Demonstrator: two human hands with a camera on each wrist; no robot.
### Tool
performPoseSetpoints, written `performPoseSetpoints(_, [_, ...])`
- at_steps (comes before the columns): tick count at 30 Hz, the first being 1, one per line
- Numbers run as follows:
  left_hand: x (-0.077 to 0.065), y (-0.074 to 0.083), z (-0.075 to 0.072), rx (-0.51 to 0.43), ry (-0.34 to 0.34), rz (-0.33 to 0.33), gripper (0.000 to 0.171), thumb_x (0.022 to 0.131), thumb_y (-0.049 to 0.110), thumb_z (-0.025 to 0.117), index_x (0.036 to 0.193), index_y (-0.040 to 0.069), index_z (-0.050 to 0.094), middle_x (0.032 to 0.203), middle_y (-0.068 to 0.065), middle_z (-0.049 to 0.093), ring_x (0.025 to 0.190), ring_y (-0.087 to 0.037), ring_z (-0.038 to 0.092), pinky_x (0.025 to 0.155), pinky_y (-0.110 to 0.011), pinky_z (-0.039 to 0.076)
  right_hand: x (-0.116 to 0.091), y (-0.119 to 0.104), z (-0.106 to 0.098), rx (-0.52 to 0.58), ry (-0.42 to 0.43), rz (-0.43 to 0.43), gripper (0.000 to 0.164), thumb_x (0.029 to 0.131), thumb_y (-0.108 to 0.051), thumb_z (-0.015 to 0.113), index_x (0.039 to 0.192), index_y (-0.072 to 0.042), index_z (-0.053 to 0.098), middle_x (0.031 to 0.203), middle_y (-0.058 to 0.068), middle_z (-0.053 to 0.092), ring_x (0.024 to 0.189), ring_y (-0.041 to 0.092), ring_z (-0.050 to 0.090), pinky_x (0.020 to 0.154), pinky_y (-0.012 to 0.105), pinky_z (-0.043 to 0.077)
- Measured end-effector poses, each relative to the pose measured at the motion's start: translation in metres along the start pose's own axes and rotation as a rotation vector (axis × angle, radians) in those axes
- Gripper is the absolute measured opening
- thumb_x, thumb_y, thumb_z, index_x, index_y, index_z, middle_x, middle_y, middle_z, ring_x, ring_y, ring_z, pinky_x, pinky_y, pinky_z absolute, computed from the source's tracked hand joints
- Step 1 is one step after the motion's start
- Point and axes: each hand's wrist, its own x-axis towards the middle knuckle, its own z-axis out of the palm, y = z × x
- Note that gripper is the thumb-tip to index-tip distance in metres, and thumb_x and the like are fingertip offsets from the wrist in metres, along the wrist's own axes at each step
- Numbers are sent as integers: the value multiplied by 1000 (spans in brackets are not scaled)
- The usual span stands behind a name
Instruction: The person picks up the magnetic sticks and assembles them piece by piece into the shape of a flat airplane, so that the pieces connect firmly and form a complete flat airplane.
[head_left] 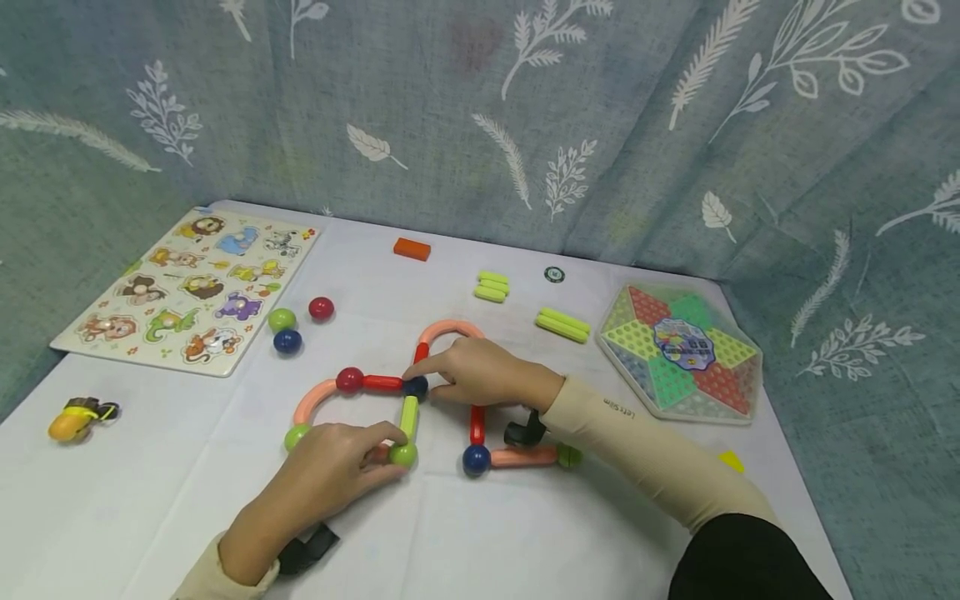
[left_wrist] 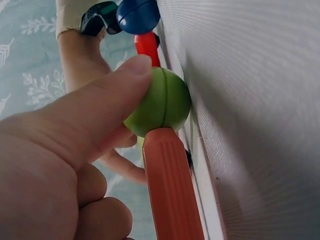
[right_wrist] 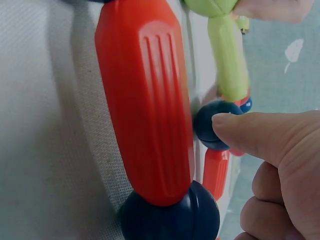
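My left hand (head_left: 333,467) pinches a green ball (head_left: 403,455) between thumb and index finger; the left wrist view shows the thumb lying over it. A salmon stick (left_wrist: 172,185) joins this ball. From it a light green stick (head_left: 408,418) runs to a dark blue ball (right_wrist: 215,135). My right hand (head_left: 480,371) holds that blue ball between thumb and index finger. Red sticks extend from it, one to a red ball (head_left: 349,381). A salmon arc (head_left: 313,402) curves down to another green ball (head_left: 297,437), partly behind the left hand.
Right of the hands, a second blue ball (head_left: 476,460) joins a salmon stick (head_left: 522,457). Loose balls (head_left: 282,320) lie near the animal puzzle board (head_left: 168,283). Light green sticks (head_left: 562,325) lie near a hexagonal box (head_left: 682,354). A yellow toy (head_left: 72,421) sits left.
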Motion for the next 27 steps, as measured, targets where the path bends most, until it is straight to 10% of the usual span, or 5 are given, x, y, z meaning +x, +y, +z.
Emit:
performPoseSetpoints(19, [1,-1,0,8,13,-10,33,72,44,77,100,28,70,57,26,41,51,2,38,49,-19,34,-5,-1,-2,16,6,-4,44,87,-29,68,129,-33,56,52,-8,42,45,6,39,45,20,27])
performPoseSetpoints(27, [0,0,1,3,-8,-24,33,74,43,77,102,28,70,59,26,44,51,2,38,50,-19,35,-46,35,-17,43,124,292,34,87,-34,65,120,-26,64,50,-6,42,44,10,37,44,26,29])
